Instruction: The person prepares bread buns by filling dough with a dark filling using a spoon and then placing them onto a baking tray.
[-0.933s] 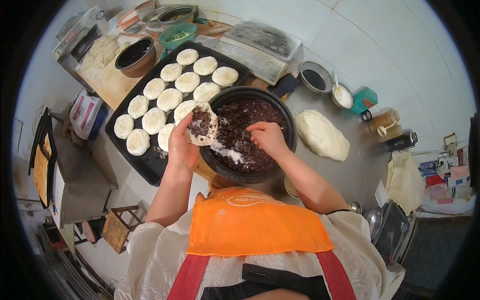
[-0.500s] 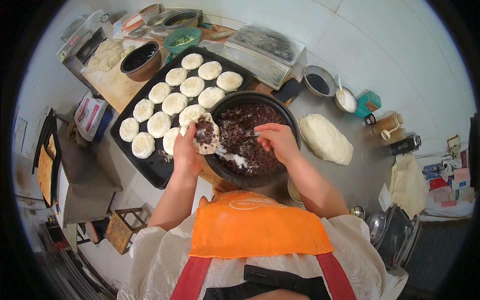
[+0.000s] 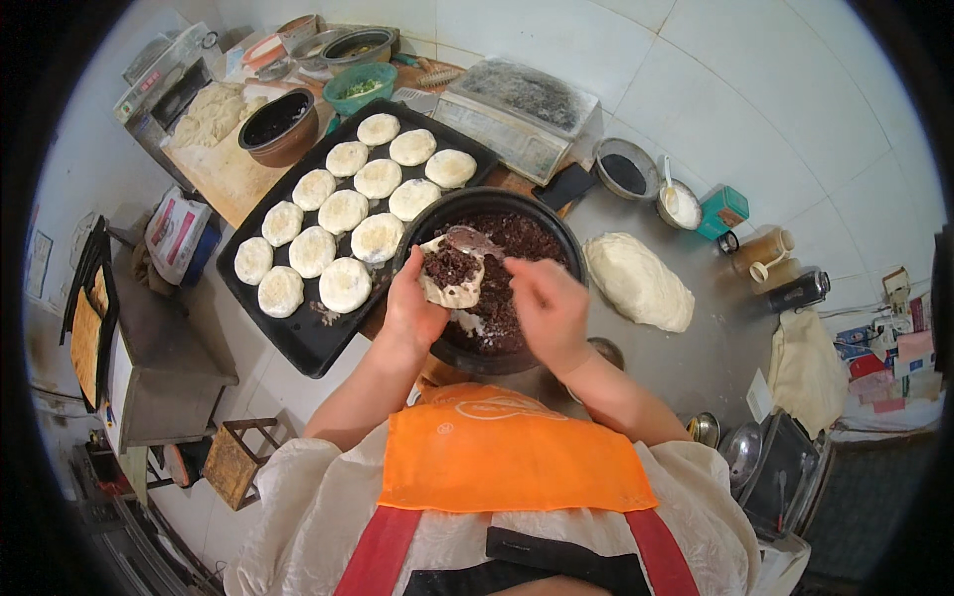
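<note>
In my left hand (image 3: 411, 310) lies a flattened piece of dough (image 3: 459, 297) with a mound of dark, grainy filling on it. My right hand (image 3: 550, 310) grips a spoon (image 3: 473, 240), its head pressed on the filling; the fingers hide most of the handle. Both hands are over a large black bowl (image 3: 467, 362) of dark red-brown filling (image 3: 512, 331), with some white granules at its near left. A black baking tray (image 3: 303, 340) on the left carries rows of round, pale dough cakes (image 3: 343, 212).
A large lump of dough (image 3: 639, 281) sits right of the bowl on the metal worktop (image 3: 661, 363). Behind are a scale (image 3: 517, 124), a black phone (image 3: 562, 186) and small bowls (image 3: 627, 167). A brown pot (image 3: 279, 129) and a green bowl (image 3: 360, 85) stand beyond the tray.
The dough in my left hand has moved right, over the bowl, and carries a larger mound of filling. My right hand has brought the spoon from the bowl's contents onto that filling.
</note>
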### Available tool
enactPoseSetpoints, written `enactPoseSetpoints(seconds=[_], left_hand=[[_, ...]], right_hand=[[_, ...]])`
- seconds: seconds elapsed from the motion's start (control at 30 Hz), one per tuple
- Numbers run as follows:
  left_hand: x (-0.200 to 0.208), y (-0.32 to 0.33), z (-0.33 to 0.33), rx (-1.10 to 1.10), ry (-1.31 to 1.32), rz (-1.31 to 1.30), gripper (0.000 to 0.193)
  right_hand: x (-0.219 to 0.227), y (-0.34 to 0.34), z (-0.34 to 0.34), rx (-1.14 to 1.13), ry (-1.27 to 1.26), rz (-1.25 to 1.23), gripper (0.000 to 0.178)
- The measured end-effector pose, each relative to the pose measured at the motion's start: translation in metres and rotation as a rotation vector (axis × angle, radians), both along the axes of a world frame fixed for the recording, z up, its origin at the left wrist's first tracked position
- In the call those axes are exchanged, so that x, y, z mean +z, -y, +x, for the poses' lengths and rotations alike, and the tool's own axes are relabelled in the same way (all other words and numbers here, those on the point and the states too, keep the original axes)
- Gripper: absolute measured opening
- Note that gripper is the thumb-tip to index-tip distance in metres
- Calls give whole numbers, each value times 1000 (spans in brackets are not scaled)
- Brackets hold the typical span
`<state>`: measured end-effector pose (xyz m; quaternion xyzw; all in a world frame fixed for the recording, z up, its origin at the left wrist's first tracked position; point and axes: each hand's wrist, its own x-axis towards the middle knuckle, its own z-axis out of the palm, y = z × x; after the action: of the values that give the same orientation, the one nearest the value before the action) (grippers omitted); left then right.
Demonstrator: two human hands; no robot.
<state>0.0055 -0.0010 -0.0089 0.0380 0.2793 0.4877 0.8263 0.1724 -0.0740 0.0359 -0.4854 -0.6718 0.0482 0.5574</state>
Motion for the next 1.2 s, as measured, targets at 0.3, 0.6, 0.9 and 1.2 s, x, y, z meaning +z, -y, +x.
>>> enactPoseSetpoints(seconds=[0.3,0.6,0.9,1.2], left_hand=[[0,4,-11,-49,-89,128,43],[10,-20,-35,139,-168,188,40],[16,-9,-43,145,-210,109,42],[16,8,-3,-10,-84,-41,46]], right_hand=[[-12,-16,24,266,-1026,-863,20],[-59,-10,34,-33,55,-393,20],[-44,-8,39,119,-778,-898,21],[-9,-5,-3,79,276,132,24]])
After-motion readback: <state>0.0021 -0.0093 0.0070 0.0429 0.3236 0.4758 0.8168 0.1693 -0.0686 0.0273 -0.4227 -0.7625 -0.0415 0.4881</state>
